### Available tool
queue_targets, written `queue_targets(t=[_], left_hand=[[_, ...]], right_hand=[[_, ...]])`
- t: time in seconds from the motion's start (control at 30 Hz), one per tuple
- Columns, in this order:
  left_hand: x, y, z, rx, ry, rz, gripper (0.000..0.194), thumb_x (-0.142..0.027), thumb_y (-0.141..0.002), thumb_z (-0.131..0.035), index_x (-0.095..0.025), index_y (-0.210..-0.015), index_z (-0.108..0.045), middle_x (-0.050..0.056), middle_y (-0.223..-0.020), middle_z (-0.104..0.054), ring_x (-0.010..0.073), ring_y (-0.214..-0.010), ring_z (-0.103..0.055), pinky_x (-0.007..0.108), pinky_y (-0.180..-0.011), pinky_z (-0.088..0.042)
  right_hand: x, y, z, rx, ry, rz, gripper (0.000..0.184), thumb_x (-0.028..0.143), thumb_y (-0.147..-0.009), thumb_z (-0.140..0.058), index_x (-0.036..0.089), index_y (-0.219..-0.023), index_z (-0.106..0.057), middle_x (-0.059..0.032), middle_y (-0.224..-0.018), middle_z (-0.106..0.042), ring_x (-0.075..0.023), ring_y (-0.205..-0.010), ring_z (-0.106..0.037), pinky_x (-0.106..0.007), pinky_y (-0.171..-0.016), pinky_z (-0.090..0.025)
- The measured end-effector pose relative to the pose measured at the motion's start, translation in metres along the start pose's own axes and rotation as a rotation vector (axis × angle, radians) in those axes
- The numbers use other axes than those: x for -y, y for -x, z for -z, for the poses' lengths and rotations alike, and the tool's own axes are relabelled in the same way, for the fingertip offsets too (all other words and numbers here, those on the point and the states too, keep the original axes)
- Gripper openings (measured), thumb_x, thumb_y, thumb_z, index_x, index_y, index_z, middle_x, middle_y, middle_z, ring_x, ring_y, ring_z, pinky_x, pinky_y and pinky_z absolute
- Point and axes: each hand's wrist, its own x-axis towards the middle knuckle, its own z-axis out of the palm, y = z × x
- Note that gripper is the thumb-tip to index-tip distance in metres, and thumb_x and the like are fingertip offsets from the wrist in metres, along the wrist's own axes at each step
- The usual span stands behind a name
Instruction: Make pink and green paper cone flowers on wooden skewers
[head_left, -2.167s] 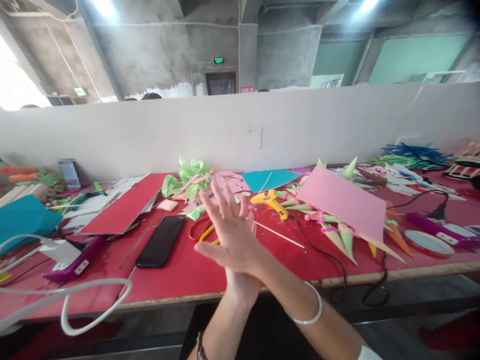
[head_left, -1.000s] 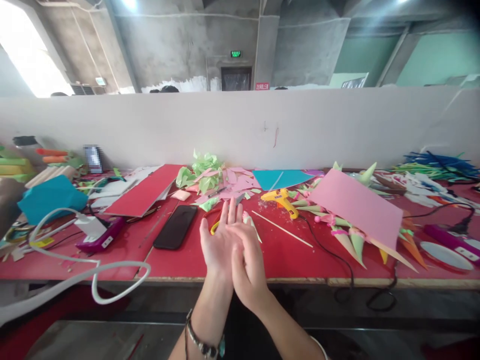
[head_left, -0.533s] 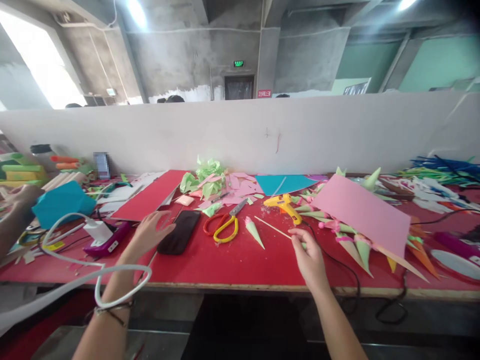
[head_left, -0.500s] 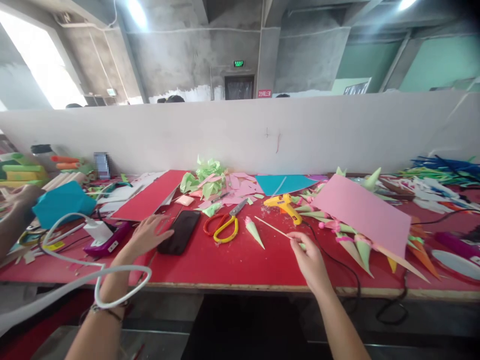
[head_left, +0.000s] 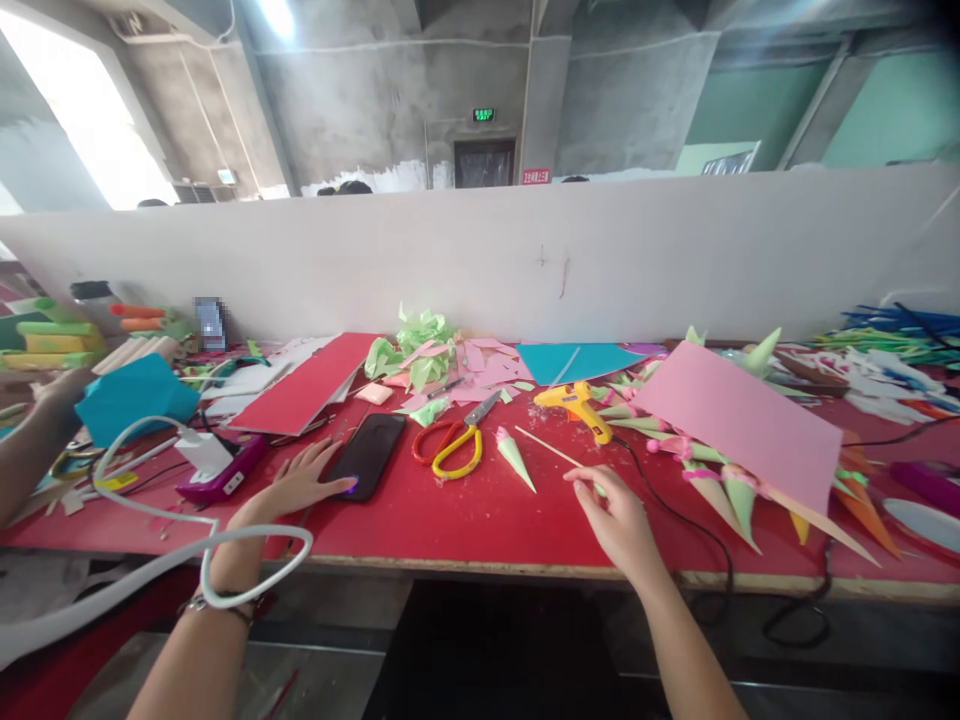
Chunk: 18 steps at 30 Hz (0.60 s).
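Observation:
My left hand (head_left: 296, 488) lies low over the red table with its fingers spread. Its thumb rests on the lower end of a black phone (head_left: 369, 456), where a small blue-violet light shows on the screen. My right hand (head_left: 616, 515) is curled over the near end of a thin wooden stick (head_left: 547, 446). A small pale green bit shows between its thumb and fingers; whether they grip it or the stick is unclear. Between the hands lie scissors (head_left: 459, 452) with red and yellow handles and a small green paper cone (head_left: 516, 460) with a pink tip.
A yellow glue gun (head_left: 576, 408) lies beyond the stick, its black cord trailing off the table edge. Pink card (head_left: 742, 415) covers several paper cones at right. A white cable (head_left: 255, 535) loops before my left arm. Another person's arm (head_left: 45, 440) reaches in at far left.
My hands, earlier pressed together, have parted. The left has gone to the phone and its thumb now touches the screen, which shows a light. The right has come down by the stick.

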Motion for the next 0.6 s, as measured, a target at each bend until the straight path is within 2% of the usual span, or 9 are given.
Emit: queue_targets(t=[0.1,0.2,0.3,0.37,0.4,0.43,0.5,0.53,0.6], left_hand=[[0.000,0.001,0.001,0.105,-0.015,0.011,0.084,-0.064,-0.065,-0.044,-0.019,-0.134,-0.025,0.010,-0.142,-0.020,0.0350,-0.127,-0.021,0.051,-0.099,-0.016],[-0.004,0.004,0.006,0.127,-0.014,0.034,0.083,-0.061,-0.066,-0.047,-0.019,-0.134,-0.025,0.010,-0.142,-0.018,0.0352,-0.127,-0.018,0.052,-0.100,-0.013],[-0.032,0.008,0.016,0.062,0.031,0.112,0.072,-0.055,-0.072,-0.042,-0.019,-0.132,-0.027,0.012,-0.139,-0.026,0.0347,-0.126,-0.021,0.056,-0.099,-0.011],[-0.071,0.011,0.018,-0.200,0.087,0.102,0.055,-0.049,-0.082,-0.026,-0.020,-0.128,-0.034,0.011,-0.136,-0.034,0.0298,-0.126,-0.026,0.053,-0.101,-0.012],[-0.096,0.013,0.016,-0.300,0.122,0.046,0.050,-0.046,-0.084,-0.024,-0.021,-0.125,-0.039,0.011,-0.131,-0.041,0.0281,-0.122,-0.032,0.049,-0.100,-0.018],[-0.122,0.015,0.013,-0.340,0.179,-0.016,0.049,-0.046,-0.084,-0.024,-0.022,-0.121,-0.043,0.011,-0.123,-0.049,0.0273,-0.117,-0.040,0.046,-0.098,-0.025],[-0.176,0.018,0.000,-0.260,0.298,-0.151,0.053,-0.054,-0.079,-0.032,-0.021,-0.118,-0.047,0.012,-0.104,-0.061,0.0279,-0.100,-0.055,0.042,-0.089,-0.038],[-0.201,0.020,-0.007,-0.234,0.323,-0.182,0.058,-0.058,-0.075,-0.037,-0.021,-0.119,-0.047,0.012,-0.098,-0.063,0.0292,-0.093,-0.059,0.042,-0.084,-0.041],[-0.239,0.020,-0.022,-0.305,0.312,-0.187,0.069,-0.061,-0.071,-0.036,-0.018,-0.125,-0.041,0.012,-0.097,-0.061,0.0311,-0.093,-0.059,0.040,-0.081,-0.042]], right_hand=[[-0.001,0.000,0.000,-0.025,0.011,0.033,0.020,0.022,-0.077,-0.039,0.018,-0.087,-0.056,-0.0072,-0.091,-0.057,-0.0186,-0.086,-0.054,-0.029,-0.073,-0.043],[-0.001,-0.001,-0.001,0.008,0.048,0.074,0.026,0.012,-0.071,-0.035,0.018,-0.085,-0.056,-0.0069,-0.092,-0.056,-0.0186,-0.090,-0.054,-0.031,-0.078,-0.044],[-0.002,-0.001,-0.006,0.034,0.062,0.106,0.029,0.011,-0.070,-0.034,0.019,-0.086,-0.056,-0.0068,-0.091,-0.057,-0.0183,-0.085,-0.056,-0.033,-0.078,-0.045],[-0.003,-0.001,-0.009,0.016,0.047,0.113,0.027,0.015,-0.074,-0.035,0.019,-0.092,-0.055,-0.0079,-0.095,-0.058,-0.0192,-0.087,-0.057,-0.035,-0.079,-0.044],[-0.003,-0.001,-0.009,0.013,0.040,0.105,0.026,0.018,-0.076,-0.036,0.019,-0.094,-0.054,-0.0085,-0.096,-0.059,-0.0198,-0.087,-0.057,-0.035,-0.079,-0.044],[-0.003,-0.001,-0.010,0.022,0.036,0.091,0.024,0.021,-0.078,-0.037,0.019,-0.095,-0.054,-0.0088,-0.096,-0.059,-0.0202,-0.086,-0.057,-0.035,-0.078,-0.045],[-0.002,0.000,-0.009,0.071,0.034,0.062,0.021,0.027,-0.080,-0.038,0.019,-0.091,-0.054,-0.0079,-0.089,-0.062,-0.0200,-0.080,-0.059,-0.034,-0.072,-0.046],[-0.001,0.000,-0.007,0.098,0.034,0.051,0.020,0.029,-0.080,-0.038,0.019,-0.088,-0.054,-0.0068,-0.084,-0.062,-0.0194,-0.075,-0.059,-0.032,-0.069,-0.046],[0.003,0.002,-0.005,0.132,0.039,0.049,0.018,0.030,-0.081,-0.039,0.019,-0.082,-0.053,-0.0046,-0.076,-0.061,-0.0180,-0.070,-0.059,-0.029,-0.065,-0.045]])
